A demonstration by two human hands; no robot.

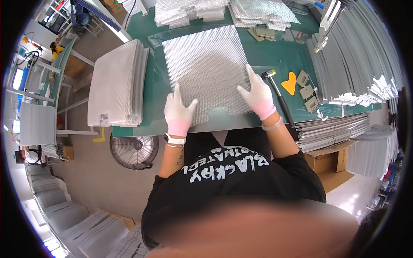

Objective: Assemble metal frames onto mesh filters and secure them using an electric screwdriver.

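A square sheet of silver metal mesh (206, 69) lies flat on the green table (275, 56) in front of me. My left hand (178, 109), in a white glove with a pink cuff, rests flat on the mesh's near left corner, fingers spread. My right hand (257, 95), gloved the same way, lies flat on the near right edge of the mesh. Neither hand grips anything.
A stack of mesh sheets (116, 84) sits to the left. More mesh piles (193, 10) lie at the far edge. A rubber mallet (277, 88), a yellow scraper (290, 82) and grey corner pieces (307, 91) lie to the right, with metal frame strips (357, 56) beyond. A floor fan (134, 150) stands under the table.
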